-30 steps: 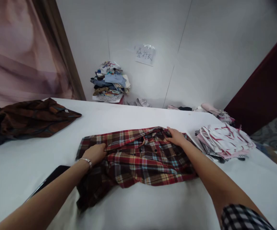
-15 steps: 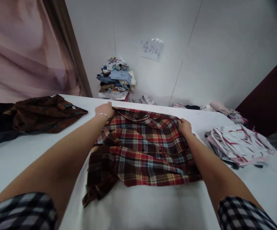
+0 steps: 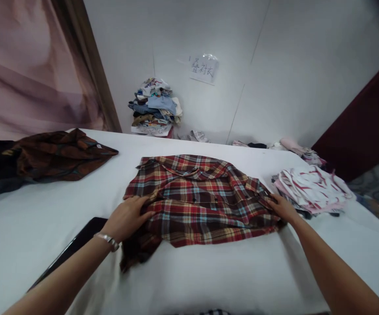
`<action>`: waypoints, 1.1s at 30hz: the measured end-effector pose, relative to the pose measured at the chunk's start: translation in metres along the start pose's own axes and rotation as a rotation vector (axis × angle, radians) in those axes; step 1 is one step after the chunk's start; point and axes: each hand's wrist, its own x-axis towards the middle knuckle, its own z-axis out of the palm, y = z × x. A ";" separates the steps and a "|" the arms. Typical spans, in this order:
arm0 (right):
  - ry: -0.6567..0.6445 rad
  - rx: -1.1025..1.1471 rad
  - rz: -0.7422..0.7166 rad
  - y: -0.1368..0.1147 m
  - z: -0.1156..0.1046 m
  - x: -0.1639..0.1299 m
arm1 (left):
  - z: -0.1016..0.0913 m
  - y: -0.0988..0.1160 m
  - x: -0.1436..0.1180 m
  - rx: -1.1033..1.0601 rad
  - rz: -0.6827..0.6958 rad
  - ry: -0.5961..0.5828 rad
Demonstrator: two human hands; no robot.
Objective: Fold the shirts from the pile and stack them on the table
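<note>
A red, brown and yellow plaid shirt [image 3: 189,192] lies spread on the white table, its collar toward the far side and small dark buttons showing along the middle. My left hand [image 3: 128,218], with a silver bracelet at the wrist, rests on the shirt's left side, thumb and fingers apart. At the opposite side my right hand [image 3: 283,208] touches the right sleeve with its fingers stretched toward the cloth. A darker fold of the shirt hangs down near the left front edge.
Brown and black garments [image 3: 64,155] lie at the left. Folded clothes topped by a white and red-patterned one [image 3: 314,186] sit at the right. A tall clothes pile [image 3: 156,107] stands beyond the table [image 3: 182,280]. Beside my left forearm is a flat black object [image 3: 78,245].
Both hands have let go of the shirt's collar end and moved nearer to me, down along its sides. The shirt now lies flatter, and the black object has come into view.
</note>
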 end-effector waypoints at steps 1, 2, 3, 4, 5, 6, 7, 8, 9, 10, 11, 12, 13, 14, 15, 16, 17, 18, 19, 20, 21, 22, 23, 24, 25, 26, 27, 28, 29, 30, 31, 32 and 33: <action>-0.002 0.070 0.019 0.004 -0.003 -0.013 | 0.002 0.000 -0.010 0.012 0.001 0.069; 0.001 0.140 0.033 0.004 -0.006 -0.027 | 0.004 0.001 -0.020 0.015 -0.010 0.140; 0.022 0.207 0.042 0.002 -0.009 -0.041 | 0.008 0.002 -0.028 0.007 -0.034 0.206; 0.067 0.268 0.039 -0.003 -0.011 -0.054 | 0.012 0.004 -0.037 -0.014 -0.062 0.263; 0.118 0.320 0.027 -0.009 -0.012 -0.067 | 0.018 0.007 -0.045 -0.042 -0.085 0.306; 0.160 0.362 0.010 -0.016 -0.012 -0.079 | 0.025 0.009 -0.052 -0.074 -0.095 0.339; 0.183 0.393 -0.016 -0.023 -0.012 -0.090 | 0.033 0.011 -0.059 -0.105 -0.090 0.363; 0.177 0.407 -0.053 -0.031 -0.011 -0.100 | 0.040 0.013 -0.064 -0.130 -0.074 0.382; 0.150 0.403 -0.098 -0.038 -0.009 -0.109 | 0.046 0.014 -0.068 -0.147 -0.053 0.395; 0.113 0.385 -0.147 -0.044 -0.008 -0.116 | 0.051 0.015 -0.070 -0.155 -0.032 0.403; 0.081 0.360 -0.197 -0.049 -0.006 -0.122 | 0.054 0.015 -0.072 -0.157 -0.014 0.402; 0.059 0.334 -0.244 -0.052 -0.004 -0.127 | 0.054 0.016 -0.072 -0.154 0.000 0.395; 0.051 0.312 -0.281 -0.054 -0.003 -0.130 | 0.052 0.016 -0.073 -0.149 0.013 0.383; 0.052 0.299 -0.302 -0.055 -0.001 -0.132 | 0.048 0.016 -0.073 -0.148 0.024 0.375; 0.060 0.294 -0.309 -0.055 0.001 -0.134 | 0.043 0.017 -0.074 -0.157 0.030 0.378; 0.071 0.295 -0.308 -0.054 0.002 -0.135 | 0.036 0.018 -0.077 -0.179 0.034 0.394; 0.086 0.298 -0.301 -0.053 0.004 -0.136 | 0.029 0.020 -0.080 -0.213 0.034 0.426; 0.098 0.304 -0.295 -0.052 0.005 -0.137 | 0.021 0.022 -0.085 -0.261 0.028 0.473; 0.104 0.309 -0.294 -0.051 0.006 -0.138 | 0.013 0.024 -0.090 -0.315 0.015 0.534; 0.108 0.313 -0.299 -0.050 0.006 -0.139 | 0.006 0.026 -0.096 -0.368 -0.005 0.600; 0.108 0.312 -0.306 -0.050 0.007 -0.140 | 0.000 0.027 -0.101 -0.414 -0.029 0.665; 0.105 0.306 -0.314 -0.050 0.007 -0.141 | -0.005 0.027 -0.106 -0.448 -0.055 0.719; 0.101 0.298 -0.320 -0.050 0.007 -0.141 | -0.007 0.026 -0.109 -0.465 -0.080 0.749; 0.099 0.288 -0.326 -0.050 0.007 -0.142 | -0.008 0.023 -0.111 -0.464 -0.099 0.739; 0.099 0.277 -0.331 -0.050 0.007 -0.142 | -0.005 0.020 -0.112 -0.448 -0.115 0.678; 0.104 0.264 -0.341 -0.049 0.007 -0.142 | -0.001 0.017 -0.112 -0.425 -0.131 0.565; 0.117 0.250 -0.357 -0.049 0.007 -0.142 | 0.005 0.013 -0.112 -0.406 -0.142 0.418; 0.141 0.236 -0.378 -0.050 0.008 -0.143 | 0.011 0.009 -0.113 -0.401 -0.146 0.269; 0.174 0.225 -0.402 -0.051 0.008 -0.145 | 0.017 0.007 -0.116 -0.413 -0.146 0.163; 0.209 0.220 -0.428 -0.055 0.008 -0.147 | 0.021 0.005 -0.119 -0.441 -0.144 0.128; 0.243 0.224 -0.456 -0.060 0.008 -0.151 | 0.023 0.005 -0.125 -0.479 -0.137 0.165; 0.266 0.233 -0.489 -0.068 0.008 -0.156 | 0.023 0.007 -0.131 -0.525 -0.123 0.260; 0.273 0.246 -0.530 -0.078 0.007 -0.162 | 0.020 0.009 -0.139 -0.573 -0.106 0.373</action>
